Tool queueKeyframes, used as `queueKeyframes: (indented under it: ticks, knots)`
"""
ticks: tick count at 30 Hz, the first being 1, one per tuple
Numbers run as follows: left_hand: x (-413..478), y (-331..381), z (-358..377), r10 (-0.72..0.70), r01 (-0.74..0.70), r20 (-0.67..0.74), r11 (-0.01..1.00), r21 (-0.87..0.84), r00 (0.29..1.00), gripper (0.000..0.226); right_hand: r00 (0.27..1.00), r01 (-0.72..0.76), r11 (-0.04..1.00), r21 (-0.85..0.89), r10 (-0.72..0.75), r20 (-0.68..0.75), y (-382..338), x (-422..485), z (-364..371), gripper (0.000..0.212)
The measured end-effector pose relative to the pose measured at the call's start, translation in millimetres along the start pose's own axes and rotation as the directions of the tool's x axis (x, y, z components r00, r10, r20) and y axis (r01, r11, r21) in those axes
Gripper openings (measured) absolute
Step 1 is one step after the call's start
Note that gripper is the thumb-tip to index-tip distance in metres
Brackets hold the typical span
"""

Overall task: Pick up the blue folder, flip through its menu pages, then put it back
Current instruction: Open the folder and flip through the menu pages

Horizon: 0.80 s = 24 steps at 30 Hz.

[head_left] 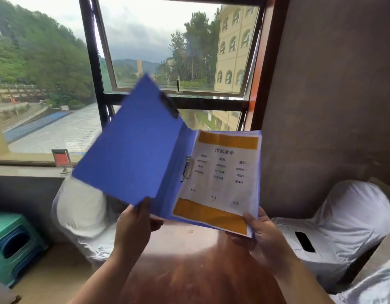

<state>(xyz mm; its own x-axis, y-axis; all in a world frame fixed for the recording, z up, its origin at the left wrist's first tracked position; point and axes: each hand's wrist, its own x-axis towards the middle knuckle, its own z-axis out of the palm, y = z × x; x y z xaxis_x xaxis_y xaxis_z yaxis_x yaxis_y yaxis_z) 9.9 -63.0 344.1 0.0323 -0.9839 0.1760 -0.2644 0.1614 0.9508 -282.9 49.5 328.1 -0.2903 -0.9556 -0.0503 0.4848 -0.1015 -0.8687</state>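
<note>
While the left hand [134, 224] pinches the blue folder [132, 148], the right hand [263, 231] grips it.

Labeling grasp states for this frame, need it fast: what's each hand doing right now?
Left hand: closed on the bottom edge of the blue folder's open front cover.
Right hand: holding the folder's lower right corner, under the menu page.

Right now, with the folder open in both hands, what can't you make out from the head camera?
- Menu page: item names are blurred and too small to read.
- Pages beneath it: hidden by the top sheet.
- Table: partly covered by the blue folder and both arms.
- Left hand and right hand: fingers behind the folder are hidden.
</note>
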Motion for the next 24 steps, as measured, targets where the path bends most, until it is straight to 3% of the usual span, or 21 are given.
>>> queueKeyframes:
  ticks: [3, 6, 8, 10, 13, 15, 17, 20, 24]
  knots:
    - [4, -5, -6, -0.104, 0.106, 0.023, 0.975, -0.198, 0.994, 0.045, 1.0, 0.009, 0.998, 0.058, -0.007, -0.026, -1, -2, -7, 0.037]
    - [3, -7, -8, -0.098, 0.096, 0.002, 0.979, -0.18, 0.995, 0.048, 0.999, -0.006, 0.995, 0.095, 0.009, -0.032, -2, -2, -9, 0.037]
    - [3, -6, -11, -0.083, 0.082, -0.017, 0.996, -0.043, 0.996, 0.056, 0.998, -0.005, 0.992, 0.123, 0.012, -0.054, -2, -1, -9, 0.036]
    - [-1, -7, -19, -0.016, 0.031, -0.076, 0.979, 0.201, 0.997, 0.07, 0.997, -0.006, 0.989, 0.148, 0.017, -0.073, -2, -1, -8, 0.039]
    - [-14, -4, -19, 0.292, -0.179, -0.162, 0.853, 0.491, 0.943, 0.079, 0.997, -0.019, 0.988, 0.154, 0.03, -0.068, -2, -2, -2, 0.043]
    - [-23, 7, -3, 0.579, -0.467, -0.062, 0.711, 0.526, 0.813, 0.061, 0.998, -0.028, 0.992, 0.122, 0.034, -0.05, -2, -3, 8, 0.046]
    - [-32, 19, 21, 0.696, -0.653, 0.135, 0.564, 0.505, 0.705, 0.045, 0.999, -0.027, 0.996, 0.086, 0.028, -0.016, 0, -5, 21, 0.046]
    - [-39, 33, 45, 0.616, -0.645, 0.285, 0.504, 0.575, 0.735, 0.078, 1.0, -0.002, 0.993, 0.114, 0.0, 0.02, 5, -8, 40, 0.042]
    - [-39, 29, 51, 0.575, -0.627, 0.299, 0.538, 0.564, 0.762, 0.064, 0.998, 0.012, 0.986, 0.164, -0.021, 0.053, 8, -13, 49, 0.031]
